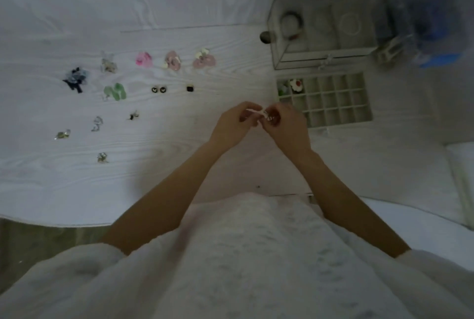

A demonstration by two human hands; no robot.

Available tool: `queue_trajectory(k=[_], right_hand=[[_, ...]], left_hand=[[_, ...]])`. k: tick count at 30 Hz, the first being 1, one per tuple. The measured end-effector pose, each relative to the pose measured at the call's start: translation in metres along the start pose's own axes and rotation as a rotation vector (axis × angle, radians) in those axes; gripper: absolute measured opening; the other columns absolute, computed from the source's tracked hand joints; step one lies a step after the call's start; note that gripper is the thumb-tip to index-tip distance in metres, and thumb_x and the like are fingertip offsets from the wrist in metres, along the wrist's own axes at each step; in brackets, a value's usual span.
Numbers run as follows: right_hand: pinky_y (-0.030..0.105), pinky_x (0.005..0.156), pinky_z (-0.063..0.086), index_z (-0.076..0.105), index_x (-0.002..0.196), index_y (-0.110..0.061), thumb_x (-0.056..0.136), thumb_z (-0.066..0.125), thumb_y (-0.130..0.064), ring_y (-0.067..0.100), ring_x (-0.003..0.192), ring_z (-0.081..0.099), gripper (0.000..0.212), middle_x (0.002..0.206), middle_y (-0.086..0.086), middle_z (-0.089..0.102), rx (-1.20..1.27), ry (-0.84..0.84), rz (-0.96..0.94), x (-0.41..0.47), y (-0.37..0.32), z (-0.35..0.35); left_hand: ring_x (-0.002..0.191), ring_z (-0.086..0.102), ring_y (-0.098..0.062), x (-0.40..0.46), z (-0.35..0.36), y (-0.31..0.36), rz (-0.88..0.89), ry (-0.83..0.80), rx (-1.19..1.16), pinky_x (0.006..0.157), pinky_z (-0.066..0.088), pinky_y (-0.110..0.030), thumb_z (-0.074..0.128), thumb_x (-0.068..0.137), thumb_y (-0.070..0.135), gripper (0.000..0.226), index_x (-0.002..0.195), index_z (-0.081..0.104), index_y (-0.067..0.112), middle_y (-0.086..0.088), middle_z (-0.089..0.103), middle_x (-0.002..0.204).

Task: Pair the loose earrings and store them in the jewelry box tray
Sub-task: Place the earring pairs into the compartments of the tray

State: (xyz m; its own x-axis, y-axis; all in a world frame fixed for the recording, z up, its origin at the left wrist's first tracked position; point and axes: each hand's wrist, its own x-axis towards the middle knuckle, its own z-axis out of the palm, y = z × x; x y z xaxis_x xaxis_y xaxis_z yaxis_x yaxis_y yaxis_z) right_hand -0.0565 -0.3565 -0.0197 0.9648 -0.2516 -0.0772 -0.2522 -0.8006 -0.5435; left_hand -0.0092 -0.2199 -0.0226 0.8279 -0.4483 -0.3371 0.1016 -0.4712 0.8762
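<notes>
My left hand (234, 123) and my right hand (287, 126) meet above the white table, both pinching a small pale earring (264, 114) between their fingertips. Just to their right lies the grey tray (369, 116) with many small compartments; a red-and-white flower earring (296, 85) and a green piece (282, 89) sit in its top-left cells. Loose earrings lie spread to the left: pink ones (144, 59), green ones (116, 91), dark blue ones (76, 78), two black round studs (158, 89) and a black square stud (190, 88).
A glass-sided jewelry box (324, 60) stands behind the tray with a bracelet inside. A blue blurred object (431, 23) is at the far right. Small metallic earrings (97, 123) lie at the left. The table's front edge (64, 223) curves below.
</notes>
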Motion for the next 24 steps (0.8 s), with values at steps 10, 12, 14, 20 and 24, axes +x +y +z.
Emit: queue_trajectory(k=[10, 12, 14, 20, 24], right_hand=[[0.031, 0.066, 0.037, 0.063, 0.089, -0.003, 0.084, 0.063, -0.026, 0.032, 0.083, 0.058, 0.023, 0.09, 0.018, 0.064, -0.066, -0.014, 0.038, 0.041, 0.079, -0.046], [0.036, 0.07, 0.042, 0.063, 0.095, -0.004, 0.087, 0.06, -0.028, 0.034, 0.087, 0.059, 0.025, 0.096, 0.019, 0.062, -0.148, -0.046, 0.016, 0.043, 0.085, -0.043], [0.037, 0.074, 0.044, 0.063, 0.1, -0.004, 0.089, 0.058, -0.028, 0.035, 0.091, 0.058, 0.027, 0.1, 0.019, 0.06, -0.207, -0.056, -0.002, 0.043, 0.088, -0.042], [0.036, 0.077, 0.042, 0.064, 0.101, -0.004, 0.087, 0.061, -0.022, 0.033, 0.092, 0.056, 0.024, 0.1, 0.018, 0.06, -0.124, -0.032, 0.001, 0.035, 0.091, -0.041], [0.034, 0.071, 0.044, 0.064, 0.098, -0.008, 0.091, 0.052, -0.018, 0.03, 0.087, 0.059, 0.017, 0.096, 0.014, 0.063, -0.12, 0.058, -0.115, 0.022, 0.063, -0.034]], left_hand=[[0.109, 0.056, -0.027, 0.065, 0.072, 0.053, 0.122, -0.057, 0.461, 0.088, 0.04, -0.029, 0.043, 0.092, 0.012, 0.033, 0.12, 0.062, 0.018, -0.01, 0.062, 0.12], [0.109, 0.055, -0.03, 0.066, 0.072, 0.051, 0.149, -0.069, 0.519, 0.087, 0.04, -0.031, 0.043, 0.092, 0.009, 0.035, 0.121, 0.06, 0.016, -0.015, 0.06, 0.12], [0.11, 0.053, -0.031, 0.064, 0.071, 0.051, 0.176, -0.103, 0.556, 0.09, 0.039, -0.032, 0.043, 0.092, 0.007, 0.035, 0.123, 0.058, 0.014, -0.017, 0.058, 0.122], [0.095, 0.06, -0.027, 0.046, 0.055, 0.039, 0.247, -0.028, 0.42, 0.084, 0.046, -0.032, 0.047, 0.092, 0.008, 0.029, 0.117, 0.061, 0.011, -0.014, 0.065, 0.109], [0.078, 0.063, -0.013, 0.017, 0.035, 0.031, 0.345, 0.142, 0.407, 0.071, 0.052, -0.029, 0.05, 0.092, 0.018, 0.021, 0.108, 0.065, 0.018, 0.0, 0.07, 0.093]])
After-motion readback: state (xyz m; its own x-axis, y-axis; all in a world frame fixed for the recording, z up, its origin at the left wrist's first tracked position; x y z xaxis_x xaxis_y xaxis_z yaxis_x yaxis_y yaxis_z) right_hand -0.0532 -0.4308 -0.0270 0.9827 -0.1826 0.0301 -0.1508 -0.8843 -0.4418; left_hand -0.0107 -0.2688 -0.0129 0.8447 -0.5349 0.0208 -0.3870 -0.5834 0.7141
